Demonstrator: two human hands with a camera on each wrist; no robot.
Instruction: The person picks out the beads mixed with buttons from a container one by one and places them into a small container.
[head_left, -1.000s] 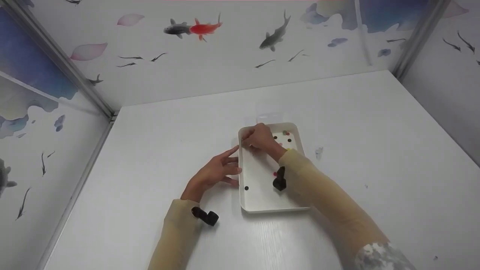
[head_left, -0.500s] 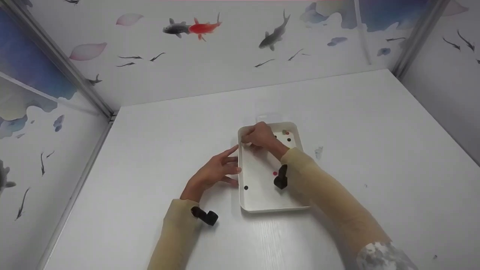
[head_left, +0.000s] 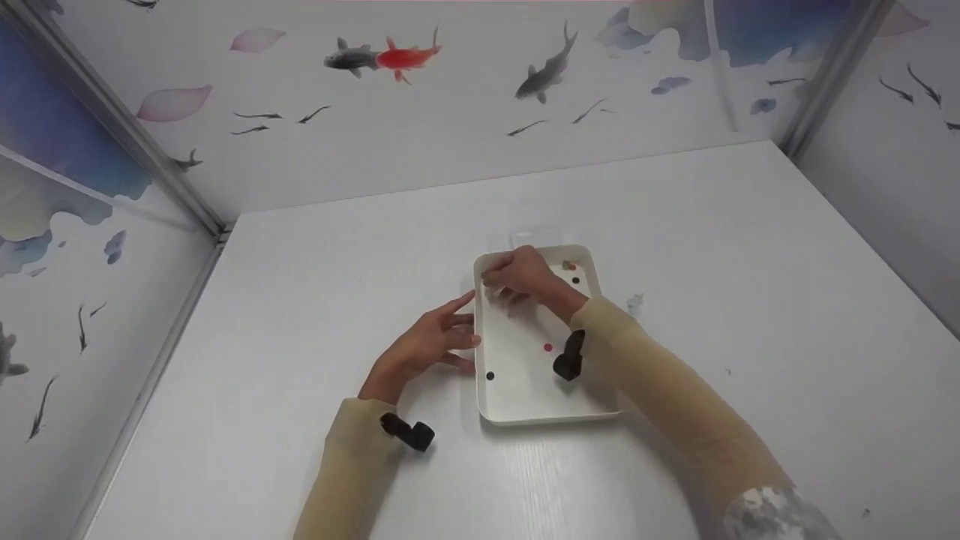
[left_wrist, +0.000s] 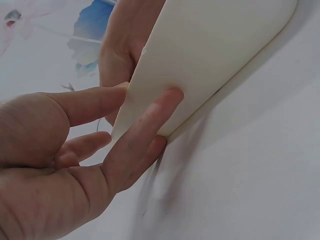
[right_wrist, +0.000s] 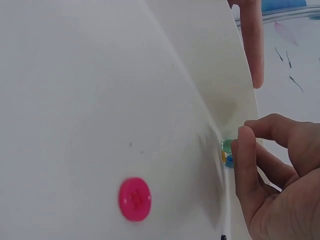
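Note:
A white tray (head_left: 540, 417) lies flat on the white table. My left hand (head_left: 442, 337) rests beside it, its straight fingers (left_wrist: 145, 130) touching the outside of the tray's left wall (left_wrist: 210, 50). My right hand (head_left: 517, 277) reaches into the tray's far left corner. Its curled fingertips (right_wrist: 244, 150) press on a cluster of small green, yellow and blue buttons (right_wrist: 227, 152) against the wall. A pink button (right_wrist: 135, 198) lies loose on the tray floor (right_wrist: 100, 75). It also shows mid-tray as the pink button (head_left: 547, 347).
A black button (head_left: 490, 375) lies near the tray's left wall, and a few more buttons (head_left: 573, 271) sit at its far right. A faint clear plastic object (head_left: 536, 225) stands just behind the tray. Patterned walls close in the table on three sides.
My right forearm has swung slightly to the right, and the hand stays in the same corner. My left hand has not moved.

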